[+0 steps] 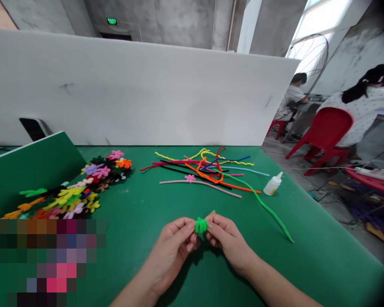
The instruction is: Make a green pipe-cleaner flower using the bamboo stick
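Note:
A bright green pipe cleaner point(201, 225), bent into a small bunch of tight loops, is held just above the green table point(131, 256). My left hand point(176, 243) pinches its left side between thumb and fingers. On the right side, my right hand point(228, 241) grips it the same way. Beyond my hands lies a loose pile of colored pipe cleaners point(208, 168), with a pink pipe-cleaner flower point(190, 178) at its near edge. One long green pipe cleaner point(269, 209) stretches from the pile toward the right.
A small white squeeze bottle point(273, 184) stands at right. Many finished pipe-cleaner flowers point(73, 194) are heaped at left beside a green panel point(51, 157). A white partition point(147, 94) closes the back, with a phone point(33, 128) leaning there. People sit near a red chair point(329, 128).

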Tool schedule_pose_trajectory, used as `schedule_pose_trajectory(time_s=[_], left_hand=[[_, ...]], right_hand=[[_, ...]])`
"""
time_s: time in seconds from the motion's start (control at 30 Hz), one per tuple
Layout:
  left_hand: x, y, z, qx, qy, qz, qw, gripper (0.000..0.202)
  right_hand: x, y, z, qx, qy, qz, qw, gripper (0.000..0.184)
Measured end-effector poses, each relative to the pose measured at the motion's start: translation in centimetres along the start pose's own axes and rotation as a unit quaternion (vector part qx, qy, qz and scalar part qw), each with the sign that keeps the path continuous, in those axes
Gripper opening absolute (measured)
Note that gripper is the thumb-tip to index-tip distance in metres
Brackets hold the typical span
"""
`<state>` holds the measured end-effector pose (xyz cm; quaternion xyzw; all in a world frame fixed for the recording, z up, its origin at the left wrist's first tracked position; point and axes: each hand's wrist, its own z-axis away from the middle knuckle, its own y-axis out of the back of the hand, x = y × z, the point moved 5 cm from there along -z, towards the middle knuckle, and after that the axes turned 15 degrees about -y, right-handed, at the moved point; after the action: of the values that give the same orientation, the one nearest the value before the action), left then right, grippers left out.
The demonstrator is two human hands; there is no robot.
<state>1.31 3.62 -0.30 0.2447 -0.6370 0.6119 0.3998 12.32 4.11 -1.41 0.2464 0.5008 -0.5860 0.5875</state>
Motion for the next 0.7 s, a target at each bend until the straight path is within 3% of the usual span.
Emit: schedule_pose_trajectory(time_s=[0.13, 0.27, 0.47, 0.7], left_hand=[[0.4, 0.5, -0.1, 0.035, -0.034, -0.042, 0.998, 0.015], [0.5, 0.7, -0.2, 0.035, -0.044, -0.099, 0.994, 0.016], [-0.1, 0.7, -0.3, 0.028, -0.027, -0.077, 0.996, 0.016], [0.8, 1.0, -0.2, -0.003, -0.110, -0.211, 0.971, 0.011]], right_hand=[[1.1, -0.5, -0.2, -0.037, -0.066, -0.115, 0.990, 0.026], [1.5, -0.7, -0.2, -0.057, -0.107, -0.193, 0.974, 0.021], [1.6, -0.8, 0.0, -0.087, -0.146, -0.237, 0.957, 0.016], [1.6, -0.5, -0.1, -0.059, -0.151, -0.230, 0.960, 0.019]])
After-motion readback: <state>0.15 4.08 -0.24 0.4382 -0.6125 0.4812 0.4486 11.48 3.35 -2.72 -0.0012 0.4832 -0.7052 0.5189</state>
